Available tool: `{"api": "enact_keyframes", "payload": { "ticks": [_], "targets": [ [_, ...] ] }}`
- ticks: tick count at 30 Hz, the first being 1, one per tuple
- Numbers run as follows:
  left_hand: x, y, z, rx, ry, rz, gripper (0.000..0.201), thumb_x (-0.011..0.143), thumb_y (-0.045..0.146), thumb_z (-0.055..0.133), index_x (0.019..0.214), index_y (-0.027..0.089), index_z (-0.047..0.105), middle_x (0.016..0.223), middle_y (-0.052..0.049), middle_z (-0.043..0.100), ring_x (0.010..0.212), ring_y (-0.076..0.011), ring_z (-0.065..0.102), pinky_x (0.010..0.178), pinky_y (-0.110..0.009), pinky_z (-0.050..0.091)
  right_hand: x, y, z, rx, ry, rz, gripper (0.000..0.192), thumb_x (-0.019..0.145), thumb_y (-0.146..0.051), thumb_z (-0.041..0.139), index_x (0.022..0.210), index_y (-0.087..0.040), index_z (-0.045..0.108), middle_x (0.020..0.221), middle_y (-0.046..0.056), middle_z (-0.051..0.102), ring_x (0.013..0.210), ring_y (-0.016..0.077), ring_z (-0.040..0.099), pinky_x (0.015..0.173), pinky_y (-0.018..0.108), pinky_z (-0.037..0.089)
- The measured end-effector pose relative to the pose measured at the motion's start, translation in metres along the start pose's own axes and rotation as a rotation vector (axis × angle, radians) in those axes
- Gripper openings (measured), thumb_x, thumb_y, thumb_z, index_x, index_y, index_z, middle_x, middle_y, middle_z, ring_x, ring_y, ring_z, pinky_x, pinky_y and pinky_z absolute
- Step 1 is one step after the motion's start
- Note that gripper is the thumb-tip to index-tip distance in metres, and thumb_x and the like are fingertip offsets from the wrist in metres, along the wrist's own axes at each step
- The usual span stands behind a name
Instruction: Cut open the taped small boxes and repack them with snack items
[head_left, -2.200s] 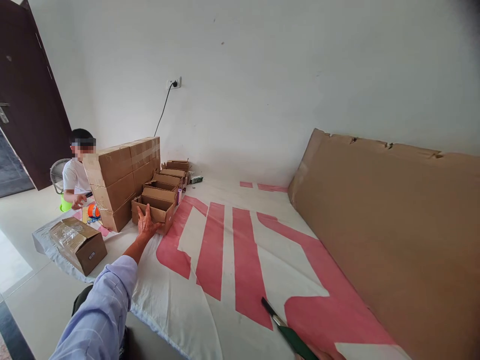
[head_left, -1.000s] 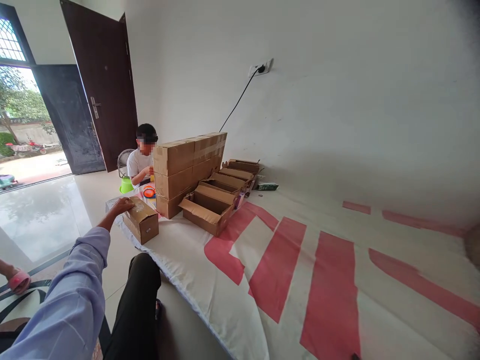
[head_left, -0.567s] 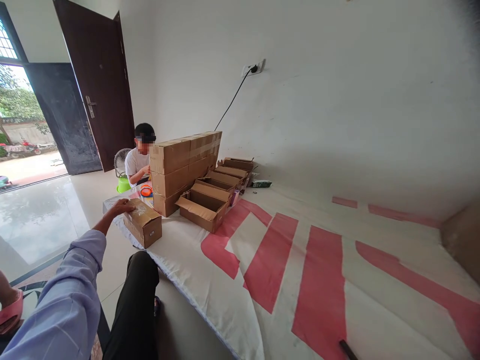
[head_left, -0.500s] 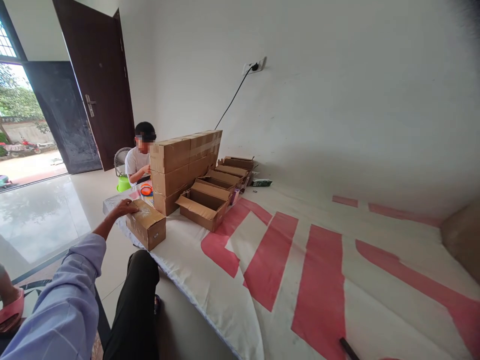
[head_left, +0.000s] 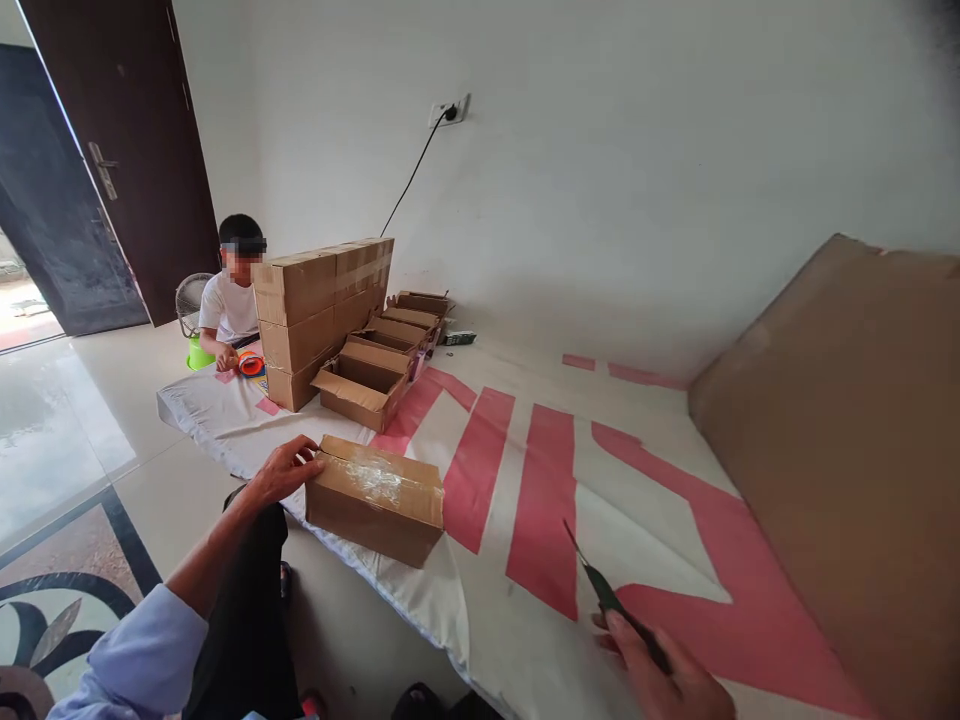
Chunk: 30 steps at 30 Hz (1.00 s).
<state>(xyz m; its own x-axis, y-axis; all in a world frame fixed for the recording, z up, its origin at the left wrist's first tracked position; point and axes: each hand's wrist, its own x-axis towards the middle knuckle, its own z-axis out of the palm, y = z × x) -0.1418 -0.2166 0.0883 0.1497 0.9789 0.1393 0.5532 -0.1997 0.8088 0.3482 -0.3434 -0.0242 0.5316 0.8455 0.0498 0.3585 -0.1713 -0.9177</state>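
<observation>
A closed cardboard box (head_left: 375, 521) with shiny clear tape along its top lies at the near edge of the cloth-covered surface. My left hand (head_left: 283, 468) grips its left end, fingers curled over the upper corner. Off to the right of the box, my right hand (head_left: 660, 665) is closed round the dark green handle of a knife (head_left: 606, 590). Its thin pointed blade angles up and to the left, apart from the box. Part of my right hand is cut off by the lower edge of the view.
Stacked closed cartons (head_left: 319, 300) stand behind, with several open boxes (head_left: 364, 378) in a row beside them. A person in a white shirt (head_left: 229, 305) sits behind the stack, near an orange tape roll (head_left: 250, 363). A large brown board (head_left: 840, 430) leans at right.
My left hand has brought the box rightward and nearer along the cloth. My right hand has come into view holding the knife, of which only a dark end showed before. The view has turned right.
</observation>
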Motion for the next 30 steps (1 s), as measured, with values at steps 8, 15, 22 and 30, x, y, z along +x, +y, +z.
{"api": "enact_keyframes", "payload": {
  "ticks": [8,15,22,30],
  "targets": [
    [0.010,0.009,0.031,-0.404,-0.098,-0.067,0.050,0.083,0.062,0.072,0.112,0.021,0.078,0.128,-0.011,0.072,0.113,-0.0291,0.068,0.084,-0.035,0.057,-0.018,-0.082,0.076,0.426,-0.299,0.062,0.067,0.074,-0.085,0.070,0.094,-0.021,0.076,0.092,0.011,0.081,0.087,0.0290,0.077,0.077,0.040,0.065],
    [0.022,0.000,0.037,-0.421,-0.125,-0.068,0.054,0.080,0.064,0.075,0.111,0.019,0.078,0.124,-0.011,0.074,0.111,-0.0292,0.069,0.087,-0.036,0.057,0.019,-0.150,0.054,0.224,-0.454,-0.160,0.061,0.078,-0.081,0.071,0.089,-0.021,0.069,0.072,0.001,0.064,0.055,0.0127,0.047,0.051,0.029,0.042],
    [0.022,-0.004,0.045,-0.421,-0.103,-0.017,0.051,0.077,0.047,0.080,0.121,0.021,0.080,0.125,-0.009,0.076,0.117,-0.0309,0.068,0.101,-0.039,0.053,0.028,-0.230,0.065,-0.106,-0.776,-0.430,0.046,0.088,-0.059,0.065,0.106,-0.019,0.081,0.094,0.005,0.077,0.079,0.0204,0.062,0.070,0.031,0.048],
    [0.022,0.000,0.046,-0.410,-0.117,-0.037,0.052,0.077,0.033,0.075,0.128,0.021,0.080,0.136,-0.009,0.074,0.127,-0.0341,0.065,0.112,-0.045,0.050,0.032,-0.249,0.092,-0.210,-0.842,-0.572,0.037,0.092,-0.050,0.062,0.098,-0.021,0.084,0.090,0.003,0.080,0.081,0.0217,0.066,0.072,0.030,0.048]
  ]
}}
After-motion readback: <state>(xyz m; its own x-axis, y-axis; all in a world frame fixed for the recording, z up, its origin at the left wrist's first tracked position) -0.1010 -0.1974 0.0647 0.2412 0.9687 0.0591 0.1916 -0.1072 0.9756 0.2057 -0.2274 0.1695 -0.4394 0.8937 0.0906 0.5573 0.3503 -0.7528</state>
